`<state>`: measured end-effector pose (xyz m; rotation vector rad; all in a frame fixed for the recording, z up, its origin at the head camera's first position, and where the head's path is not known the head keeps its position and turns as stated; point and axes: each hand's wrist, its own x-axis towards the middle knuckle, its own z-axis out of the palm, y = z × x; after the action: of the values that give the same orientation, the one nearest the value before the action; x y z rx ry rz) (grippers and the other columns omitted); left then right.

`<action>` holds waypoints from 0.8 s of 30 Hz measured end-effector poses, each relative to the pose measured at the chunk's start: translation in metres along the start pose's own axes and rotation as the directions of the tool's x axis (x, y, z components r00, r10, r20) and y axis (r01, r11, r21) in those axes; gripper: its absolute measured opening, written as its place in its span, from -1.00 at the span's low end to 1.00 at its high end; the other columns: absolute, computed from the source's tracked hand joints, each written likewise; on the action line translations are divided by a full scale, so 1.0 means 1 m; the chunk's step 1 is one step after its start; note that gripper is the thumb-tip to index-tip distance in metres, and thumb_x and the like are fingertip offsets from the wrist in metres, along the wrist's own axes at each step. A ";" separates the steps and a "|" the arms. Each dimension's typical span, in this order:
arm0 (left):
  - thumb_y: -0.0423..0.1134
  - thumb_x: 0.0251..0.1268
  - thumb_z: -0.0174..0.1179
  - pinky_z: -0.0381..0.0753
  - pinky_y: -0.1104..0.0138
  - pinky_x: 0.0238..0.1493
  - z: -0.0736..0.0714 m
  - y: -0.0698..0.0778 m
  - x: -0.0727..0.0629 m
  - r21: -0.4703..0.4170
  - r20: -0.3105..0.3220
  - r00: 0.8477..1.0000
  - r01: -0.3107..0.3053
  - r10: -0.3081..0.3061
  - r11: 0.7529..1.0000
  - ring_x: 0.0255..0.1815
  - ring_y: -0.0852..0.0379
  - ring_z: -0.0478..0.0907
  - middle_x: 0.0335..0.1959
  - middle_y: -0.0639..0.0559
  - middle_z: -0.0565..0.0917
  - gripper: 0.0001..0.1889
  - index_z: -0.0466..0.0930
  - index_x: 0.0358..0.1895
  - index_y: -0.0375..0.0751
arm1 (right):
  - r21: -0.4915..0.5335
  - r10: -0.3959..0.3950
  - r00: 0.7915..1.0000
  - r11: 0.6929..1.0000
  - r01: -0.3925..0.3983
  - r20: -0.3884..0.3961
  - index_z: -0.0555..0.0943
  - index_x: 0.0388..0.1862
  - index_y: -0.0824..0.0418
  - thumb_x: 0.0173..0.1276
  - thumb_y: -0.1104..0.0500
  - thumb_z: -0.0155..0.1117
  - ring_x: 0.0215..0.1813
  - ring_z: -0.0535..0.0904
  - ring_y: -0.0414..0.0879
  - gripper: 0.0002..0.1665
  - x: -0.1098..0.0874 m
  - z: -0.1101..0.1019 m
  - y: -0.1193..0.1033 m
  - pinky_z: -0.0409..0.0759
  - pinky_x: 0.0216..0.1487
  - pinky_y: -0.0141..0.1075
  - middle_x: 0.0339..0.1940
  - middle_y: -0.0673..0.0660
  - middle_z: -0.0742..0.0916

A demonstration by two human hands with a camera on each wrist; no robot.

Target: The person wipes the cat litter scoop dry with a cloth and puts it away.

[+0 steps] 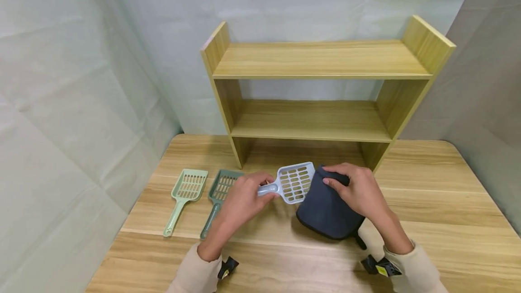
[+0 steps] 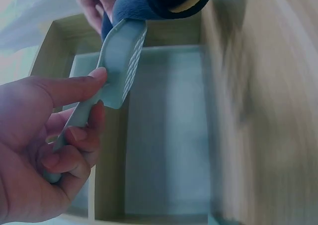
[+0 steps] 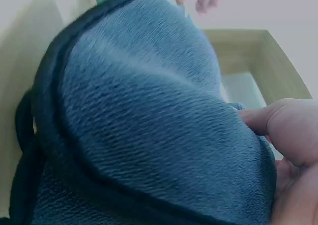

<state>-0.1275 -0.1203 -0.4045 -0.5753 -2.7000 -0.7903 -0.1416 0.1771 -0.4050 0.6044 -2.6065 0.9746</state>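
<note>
A light blue slotted litter scoop [image 1: 296, 182] is gripped by its handle in my left hand [image 1: 246, 198], held above the table. In the left wrist view the scoop's [image 2: 118, 58] far edge meets the dark fabric. From its upper edge my right hand [image 1: 360, 191] pinches a dark navy cloth [image 1: 329, 207] with a black bound rim, and it hangs just right of the scoop head. Soft, ribbed nap shows on the folded cloth [image 3: 164, 111] in the right wrist view. Whether cloth covers the scoop's far corner is hard to tell.
A pale green scoop [image 1: 190, 186] and a dark green scoop [image 1: 221, 189] lie on the wooden table [image 1: 431, 220] to the left. The dark green one is partly behind my left hand. A wooden shelf unit [image 1: 321, 60] stands at the back.
</note>
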 end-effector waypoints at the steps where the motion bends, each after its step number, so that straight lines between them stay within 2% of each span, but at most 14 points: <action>1: -0.22 0.09 0.68 0.57 0.34 -0.33 -0.002 -0.002 0.001 -0.003 0.002 1.000 0.012 -0.012 1.000 -0.36 0.19 0.66 -0.28 0.04 0.84 -0.70 0.82 -0.13 -0.13 | 0.001 0.016 1.000 1.000 -0.016 -0.007 0.84 0.13 0.15 0.36 0.26 0.57 -0.65 0.51 -0.21 -0.65 0.000 -0.003 0.002 0.54 -0.49 -0.26 -0.15 0.19 0.88; 2: -0.22 0.09 0.67 0.57 0.33 -0.34 -0.005 -0.003 0.001 -0.007 0.001 1.000 0.025 -0.025 1.000 -0.37 0.19 0.65 -0.29 0.04 0.84 -0.70 0.82 -0.12 -0.14 | 0.004 0.034 0.999 0.999 -0.034 -0.015 0.83 0.14 0.15 0.38 0.24 0.56 -0.73 0.34 -0.28 -0.65 0.001 -0.007 0.003 0.42 -0.55 -0.31 -0.27 0.17 0.86; 4: -0.23 0.10 0.67 0.56 0.32 -0.36 -0.010 -0.006 0.002 -0.012 -0.007 0.999 0.052 -0.052 0.999 -0.39 0.19 0.64 -0.31 0.01 0.84 -0.69 0.82 -0.11 -0.16 | 0.010 0.069 0.997 0.998 -0.069 -0.025 0.82 0.17 0.16 0.41 0.21 0.55 -0.76 -0.01 -0.34 -0.64 0.002 -0.012 0.007 0.19 -0.62 -0.36 -0.56 0.09 0.72; 6: -0.23 0.09 0.67 0.55 0.31 -0.38 -0.015 -0.009 0.002 -0.021 -0.023 0.997 0.072 -0.072 0.997 -0.41 0.19 0.62 -0.31 0.00 0.83 -0.69 0.82 -0.10 -0.16 | 0.009 0.094 0.995 0.996 -0.094 -0.031 0.80 0.21 0.16 0.44 0.18 0.52 -0.76 -0.04 -0.39 -0.62 0.002 -0.016 0.010 0.17 -0.64 -0.38 -0.76 -0.01 0.50; 7: -0.23 0.09 0.67 0.55 0.31 -0.38 -0.018 -0.009 0.002 -0.031 -0.030 0.996 0.078 -0.079 0.996 -0.41 0.19 0.62 -0.30 0.00 0.83 -0.68 0.82 -0.09 -0.16 | 0.012 0.108 0.994 0.994 -0.108 -0.030 0.79 0.23 0.15 0.46 0.17 0.51 -0.76 -0.04 -0.38 -0.61 0.003 -0.017 0.012 0.17 -0.64 -0.37 -0.80 -0.02 0.43; 8: -0.22 0.09 0.67 0.55 0.31 -0.38 -0.020 -0.010 0.002 -0.037 -0.037 0.996 0.082 -0.083 0.996 -0.41 0.19 0.61 -0.30 0.00 0.83 -0.68 0.82 -0.09 -0.15 | 0.021 0.123 0.992 0.992 -0.123 -0.027 0.78 0.25 0.15 0.47 0.17 0.50 -0.76 -0.02 -0.35 -0.60 0.004 -0.018 0.013 0.18 -0.64 -0.35 -0.83 -0.01 0.42; 9: -0.22 0.09 0.68 0.55 0.32 -0.38 -0.021 -0.010 0.002 -0.045 -0.041 0.995 0.084 -0.086 0.995 -0.41 0.20 0.61 -0.30 0.01 0.83 -0.67 0.82 -0.09 -0.14 | 0.035 0.139 0.990 0.990 -0.138 -0.021 0.77 0.27 0.15 0.48 0.16 0.48 -0.76 0.02 -0.30 -0.60 0.004 -0.019 0.015 0.21 -0.63 -0.31 -0.80 0.04 0.51; 11: -0.22 0.08 0.68 0.56 0.32 -0.35 -0.023 -0.011 0.002 -0.067 -0.035 0.996 0.081 -0.083 0.994 -0.39 0.20 0.62 -0.28 0.02 0.84 -0.67 0.82 -0.09 -0.12 | 0.073 0.163 0.987 0.984 -0.163 -0.002 0.75 0.30 0.16 0.51 0.17 0.46 -0.68 0.44 -0.16 -0.58 0.006 -0.019 0.016 0.53 -0.51 -0.20 -0.56 0.19 0.76; 13: -0.22 0.09 0.68 0.57 0.33 -0.32 -0.024 -0.009 0.002 -0.089 -0.013 0.997 0.075 -0.076 0.993 -0.37 0.21 0.63 -0.26 0.03 0.84 -0.67 0.82 -0.08 -0.12 | 0.137 0.191 0.981 0.971 -0.194 0.036 0.72 0.35 0.18 0.54 0.18 0.42 -0.31 0.76 0.06 -0.56 0.007 -0.018 0.017 0.73 -0.18 -0.03 -0.11 0.30 0.87; 15: -0.20 0.10 0.68 0.57 0.34 -0.30 -0.024 -0.008 0.002 -0.105 0.015 0.997 0.072 -0.071 0.992 -0.35 0.21 0.63 -0.23 0.04 0.85 -0.67 0.82 -0.07 -0.12 | 0.212 0.215 0.973 0.950 -0.228 0.082 0.68 0.40 0.19 0.58 0.19 0.38 0.13 0.77 0.15 -0.54 0.008 -0.018 0.018 0.73 0.12 -0.04 0.28 0.28 0.79; 16: -0.20 0.10 0.68 0.57 0.35 -0.29 -0.024 -0.007 0.002 -0.111 0.026 0.997 0.069 -0.066 0.991 -0.34 0.21 0.63 -0.21 0.04 0.85 -0.67 0.82 -0.07 -0.12 | 0.252 0.228 0.968 0.935 -0.248 0.109 0.66 0.43 0.21 0.59 0.19 0.35 0.29 0.72 0.13 -0.53 0.009 -0.017 0.017 0.72 0.22 -0.09 0.34 0.28 0.75; 20: -0.17 0.11 0.68 0.54 0.37 -0.28 -0.023 -0.006 0.002 -0.111 0.041 0.998 0.044 -0.040 0.993 -0.34 0.23 0.61 -0.19 0.07 0.85 -0.66 0.83 -0.05 -0.10 | 0.416 0.256 0.945 0.851 -0.320 0.202 0.57 0.51 0.27 0.63 0.21 0.30 0.16 0.69 -0.25 -0.47 0.010 -0.015 0.017 0.63 0.08 -0.49 0.37 0.35 0.71; 22: -0.17 0.12 0.67 0.54 0.38 -0.27 -0.022 -0.007 0.002 -0.113 0.036 0.999 0.014 -0.010 0.994 -0.33 0.23 0.63 -0.18 0.07 0.86 -0.67 0.84 -0.05 -0.10 | 0.487 0.250 0.938 0.805 -0.338 0.238 0.52 0.53 0.32 0.63 0.22 0.28 0.11 0.65 -0.37 -0.44 0.010 -0.014 0.016 0.61 0.08 -0.52 0.38 0.38 0.68; 24: -0.17 0.14 0.65 0.56 0.38 -0.26 -0.022 -0.008 0.003 -0.118 0.032 0.999 -0.011 0.015 0.993 -0.31 0.22 0.66 -0.16 0.07 0.87 -0.68 0.84 -0.05 -0.11 | 0.549 0.238 0.933 0.758 -0.352 0.269 0.48 0.56 0.35 0.64 0.22 0.27 0.11 0.65 -0.38 -0.41 0.010 -0.014 0.015 0.63 0.09 -0.50 0.35 0.25 0.71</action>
<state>-0.1301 -0.1377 -0.3894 -0.6363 -2.6895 -0.9502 -0.1557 0.1943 -0.3995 0.4230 -2.5789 1.9679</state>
